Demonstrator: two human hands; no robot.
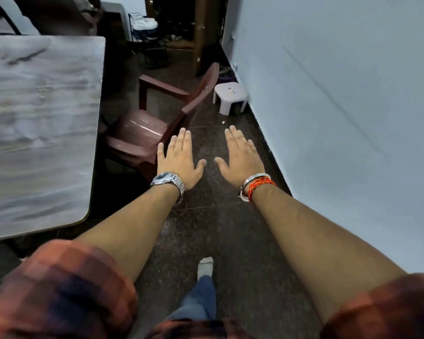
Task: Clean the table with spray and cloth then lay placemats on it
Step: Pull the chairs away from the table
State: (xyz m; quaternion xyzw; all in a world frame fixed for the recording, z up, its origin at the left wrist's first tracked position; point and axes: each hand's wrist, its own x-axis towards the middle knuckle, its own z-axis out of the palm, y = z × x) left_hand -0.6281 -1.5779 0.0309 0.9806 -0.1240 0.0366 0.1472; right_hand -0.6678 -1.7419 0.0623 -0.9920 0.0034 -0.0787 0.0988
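Note:
The table (34, 133) with a pale grey wood-grain top fills the left of the view, its near corner rounded. Both my arms stretch forward over the dark floor to the right of it. My left hand (179, 160), a silver watch on its wrist, is flat with straight fingers, palm down, holding nothing. My right hand (241, 156), with a metal bangle and red threads on the wrist, is flat and empty in the same way. Neither hand touches the table. No spray bottle, cloth or placemat is in view.
A brown plastic chair (145, 133) stands beside the table's right edge, just beyond my left hand. A small white stool (230, 96) sits against the pale wall (340, 106) on the right. Dark speckled floor (218, 228) runs between table and wall. Racks and clutter stand at the back.

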